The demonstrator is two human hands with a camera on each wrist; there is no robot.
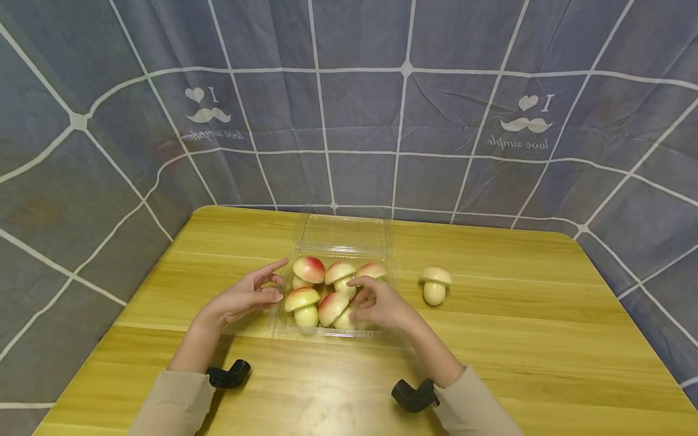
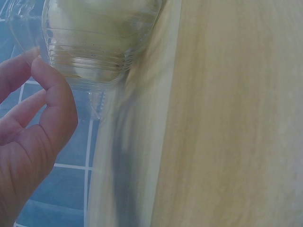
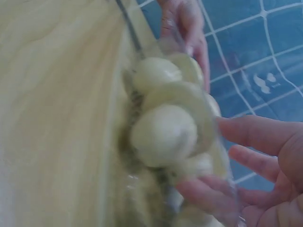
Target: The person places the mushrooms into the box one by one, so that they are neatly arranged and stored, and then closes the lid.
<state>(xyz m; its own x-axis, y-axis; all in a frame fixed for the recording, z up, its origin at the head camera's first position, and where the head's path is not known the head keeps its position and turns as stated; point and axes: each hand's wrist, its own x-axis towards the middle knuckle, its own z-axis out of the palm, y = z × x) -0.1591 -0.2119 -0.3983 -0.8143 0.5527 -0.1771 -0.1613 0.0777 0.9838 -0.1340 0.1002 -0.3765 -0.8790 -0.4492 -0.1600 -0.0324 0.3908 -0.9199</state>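
Note:
A clear plastic clamshell box [image 1: 275,324] sits on the table with its lid [image 1: 345,233] raised at the back. Inside lie several mushroom-shaped pieces, cream with reddish caps, such as one mushroom [image 1: 309,269] at the back left. My left hand [image 1: 240,298] is at the box's left side, index finger extended and thumb apart from it, fingertips near the rim. Over the box's right front is my right hand [image 1: 382,306], fingers loosely bent and spread beside a mushroom [image 3: 163,135]; nothing shows gripped between them. It partly hides the mushrooms there.
Another mushroom [image 1: 435,284] with a pale cap stands on the wooden table [image 1: 545,339], right of the box. A grey curtain [image 1: 360,115] with white lines hangs behind the table and along its sides. Black wrist devices [image 1: 230,374] are worn on both arms.

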